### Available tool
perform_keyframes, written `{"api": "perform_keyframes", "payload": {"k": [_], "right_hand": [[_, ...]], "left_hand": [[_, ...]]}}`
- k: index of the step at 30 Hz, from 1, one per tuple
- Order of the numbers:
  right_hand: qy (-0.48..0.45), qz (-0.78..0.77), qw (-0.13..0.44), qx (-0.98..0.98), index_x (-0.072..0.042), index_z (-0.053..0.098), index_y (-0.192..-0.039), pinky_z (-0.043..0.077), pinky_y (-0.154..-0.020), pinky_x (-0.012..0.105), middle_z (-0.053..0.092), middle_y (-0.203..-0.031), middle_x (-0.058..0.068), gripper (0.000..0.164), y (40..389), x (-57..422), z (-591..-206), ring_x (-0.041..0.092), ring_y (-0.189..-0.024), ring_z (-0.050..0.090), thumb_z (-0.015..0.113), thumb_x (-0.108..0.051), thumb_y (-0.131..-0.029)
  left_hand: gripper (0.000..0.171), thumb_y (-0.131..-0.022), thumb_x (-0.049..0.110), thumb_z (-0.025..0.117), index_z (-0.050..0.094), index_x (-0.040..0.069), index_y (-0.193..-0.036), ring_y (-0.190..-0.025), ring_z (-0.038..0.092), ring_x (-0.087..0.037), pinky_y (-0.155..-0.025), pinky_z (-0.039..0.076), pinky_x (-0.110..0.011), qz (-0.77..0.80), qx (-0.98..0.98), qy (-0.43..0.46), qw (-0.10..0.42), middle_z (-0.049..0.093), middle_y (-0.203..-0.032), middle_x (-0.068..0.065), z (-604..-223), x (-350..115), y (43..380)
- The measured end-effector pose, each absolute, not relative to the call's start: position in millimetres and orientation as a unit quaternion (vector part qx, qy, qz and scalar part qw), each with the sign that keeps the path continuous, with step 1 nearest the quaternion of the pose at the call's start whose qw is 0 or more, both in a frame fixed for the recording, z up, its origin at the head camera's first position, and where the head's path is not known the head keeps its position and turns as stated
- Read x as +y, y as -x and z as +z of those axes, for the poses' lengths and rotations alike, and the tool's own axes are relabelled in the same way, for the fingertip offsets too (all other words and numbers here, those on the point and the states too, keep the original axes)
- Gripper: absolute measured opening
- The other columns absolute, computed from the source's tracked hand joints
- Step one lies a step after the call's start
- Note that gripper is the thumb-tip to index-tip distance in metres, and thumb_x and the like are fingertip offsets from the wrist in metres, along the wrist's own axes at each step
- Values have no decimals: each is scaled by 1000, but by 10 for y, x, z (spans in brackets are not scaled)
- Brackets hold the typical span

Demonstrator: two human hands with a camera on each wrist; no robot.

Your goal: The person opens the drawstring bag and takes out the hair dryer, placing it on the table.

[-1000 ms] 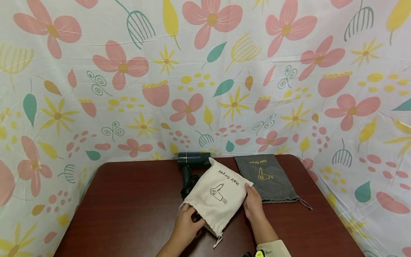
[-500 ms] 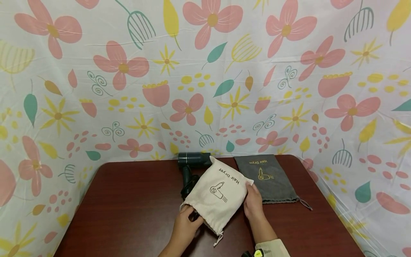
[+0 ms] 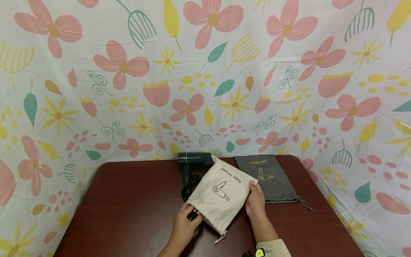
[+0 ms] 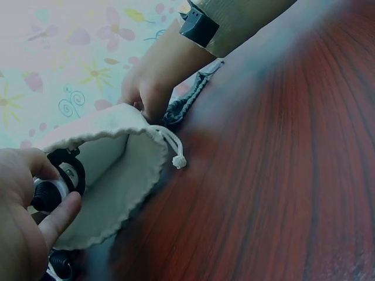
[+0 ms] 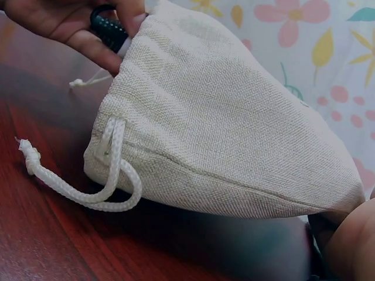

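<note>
A cream drawstring bag (image 3: 221, 196) printed "Hair Dryer" is held at a slant above the table. My right hand (image 3: 255, 201) grips its closed far corner. At the bag's open mouth my left hand (image 3: 186, 221) pinches the cord end of a hair dryer between thumb and fingers. In the left wrist view a black hanging loop (image 4: 79, 175) and a ribbed black cord sleeve (image 4: 45, 196) show there. The dryer's remaining part is hidden inside the bag. A knotted white drawstring (image 5: 111, 202) dangles from the mouth in the right wrist view.
Behind the cream bag, a dark green hair dryer (image 3: 193, 159) with its cord bundled lies on the brown table (image 3: 135, 207). A flat grey drawstring bag (image 3: 268, 184) lies at the back right. A flowered cloth (image 3: 192, 71) hangs behind the table.
The cream bag and my right hand have shifted slightly to the right. My left hand has stayed nearly in place, and its fingers now show a little more outside the bag's mouth.
</note>
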State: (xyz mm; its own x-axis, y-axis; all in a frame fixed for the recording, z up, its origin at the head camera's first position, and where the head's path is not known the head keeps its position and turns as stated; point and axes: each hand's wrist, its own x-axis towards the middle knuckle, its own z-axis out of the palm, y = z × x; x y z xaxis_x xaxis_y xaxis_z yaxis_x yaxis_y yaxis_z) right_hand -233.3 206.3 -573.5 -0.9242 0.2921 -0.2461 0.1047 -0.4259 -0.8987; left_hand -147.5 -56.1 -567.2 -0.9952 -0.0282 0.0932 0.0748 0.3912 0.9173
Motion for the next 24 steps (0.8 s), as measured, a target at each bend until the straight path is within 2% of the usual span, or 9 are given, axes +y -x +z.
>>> {"api": "perform_keyframes", "payload": {"k": [6, 9, 13, 15, 19, 24], "right_hand": [[184, 828, 65, -526, -8, 27, -159, 25, -120, 21, 28, -162, 6, 52, 2352, 2105, -5723, 10, -149, 26, 31, -31, -112], [187, 825, 66, -529, -10, 27, -159, 25, -120, 21, 26, -164, 5, 52, 2349, 2127, -5734, 10, -151, 24, 31, -32, -111], [192, 826, 65, -527, -9, 27, -158, 25, -119, 20, 25, -163, 5, 53, 2347, 2164, -5762, 9, -151, 23, 32, -32, -111], [191, 827, 64, -524, -8, 26, -159, 24, -120, 20, 24, -163, 5, 54, 2351, 2180, -5777, 9, -151, 23, 31, -32, -111], [187, 832, 67, -517, -8, 26, -158, 26, -117, 18, 28, -159, 4, 53, 2364, 2190, -5786, 7, -146, 28, 32, -32, -111], [185, 827, 83, -524, -5, 31, -154, 35, -106, 14, 43, -142, -3, 52, 2371, 2190, -5782, 1, -130, 41, 35, -33, -111]], "left_hand": [[26, -82, 16, 80, 77, 22, -107, -100, 63, -8, -78, 52, -18, -574, -818, 22, 23, 69, -113, 2, -5679, -590, 1472], [31, -83, 18, 80, 76, 20, -114, -109, 64, -15, -81, 53, -19, -582, -813, 26, 13, 69, -121, -1, -5694, -604, 1467], [39, -83, 18, 80, 73, 12, -122, -116, 64, -22, -86, 53, -21, -585, -811, 30, 10, 67, -129, -7, -5734, -630, 1456], [39, -83, 18, 80, 73, 10, -121, -114, 64, -22, -86, 53, -21, -586, -810, 23, 7, 67, -129, -9, -5752, -647, 1451], [39, -82, 19, 80, 74, 10, -120, -113, 64, -22, -84, 53, -19, -590, -807, 7, 3, 67, -130, -12, -5776, -682, 1444], [42, -82, 20, 81, 73, 8, -122, -116, 63, -25, -84, 52, -18, -597, -802, 4, 0, 66, -133, -15, -5802, -707, 1448]]}}
